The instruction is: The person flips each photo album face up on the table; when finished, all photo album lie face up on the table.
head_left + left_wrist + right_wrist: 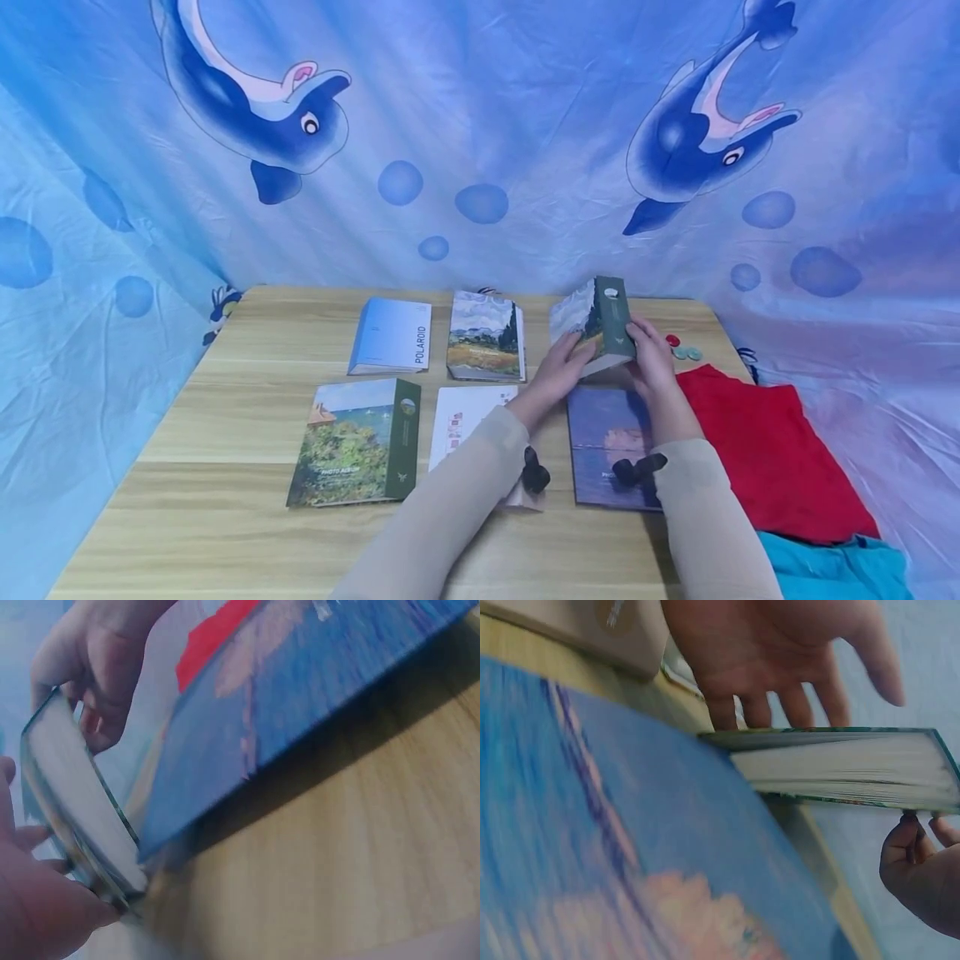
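Observation:
A thick photo album (613, 321) with a dark green spine and a painted landscape cover stands tilted between my hands at the table's back right. My left hand (557, 375) lays its fingers on the painted cover. In the right wrist view the left fingers look straight, thumb spread away. My right hand (651, 357) grips the album by its spine side, with curled fingers at the spine in the left wrist view. White page edges (847, 765) show between the covers. Beneath the hands lies a purple-blue photo album (603, 433), partly covered by my right forearm.
On the wooden table (225, 417) lie a blue Polaroid album (392, 333), a landscape album (483, 333), a garden-and-sea album (348, 442) and a white album (468, 412). Red cloth (772, 458), teal cloth (832, 571) and small red and green discs (681, 352) are at the right.

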### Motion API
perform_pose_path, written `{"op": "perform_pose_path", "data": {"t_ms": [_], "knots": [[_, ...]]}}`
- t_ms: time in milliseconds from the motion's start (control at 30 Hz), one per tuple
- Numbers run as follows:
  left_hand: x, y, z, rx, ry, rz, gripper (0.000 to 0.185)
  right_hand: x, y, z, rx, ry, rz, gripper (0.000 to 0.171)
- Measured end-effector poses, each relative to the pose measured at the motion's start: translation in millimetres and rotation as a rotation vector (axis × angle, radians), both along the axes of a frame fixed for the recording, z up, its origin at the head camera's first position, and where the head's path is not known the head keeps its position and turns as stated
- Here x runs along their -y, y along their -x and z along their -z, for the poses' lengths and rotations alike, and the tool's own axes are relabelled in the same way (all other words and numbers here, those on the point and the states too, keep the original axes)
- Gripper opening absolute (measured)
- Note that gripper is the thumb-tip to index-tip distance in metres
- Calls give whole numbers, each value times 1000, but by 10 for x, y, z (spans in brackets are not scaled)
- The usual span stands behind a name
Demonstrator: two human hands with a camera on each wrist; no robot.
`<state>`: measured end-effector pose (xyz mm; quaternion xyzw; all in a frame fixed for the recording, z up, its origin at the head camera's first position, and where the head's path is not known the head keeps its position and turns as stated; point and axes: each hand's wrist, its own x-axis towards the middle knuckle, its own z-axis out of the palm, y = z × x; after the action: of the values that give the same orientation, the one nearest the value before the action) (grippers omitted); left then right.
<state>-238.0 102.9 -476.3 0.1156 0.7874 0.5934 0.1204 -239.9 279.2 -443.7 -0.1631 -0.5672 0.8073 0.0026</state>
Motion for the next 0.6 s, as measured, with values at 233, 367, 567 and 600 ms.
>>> {"op": "perform_pose_path", "data": {"t_ms": [233,367,567,600], "knots": [[-7,2,-183,-28,-159,-13,71,226,-68,-161,-126,-121,-66,54],[39,2,-247,-27,-162,-39,71,313,-80,-162,-151,-130,-99,51],[180,44,-288,-110,-141,-60,65,429,-48,-65,-168,-208,-157,47],[209,56,-304,-136,-136,-61,64,447,-41,-50,-169,-244,-175,49]]}}
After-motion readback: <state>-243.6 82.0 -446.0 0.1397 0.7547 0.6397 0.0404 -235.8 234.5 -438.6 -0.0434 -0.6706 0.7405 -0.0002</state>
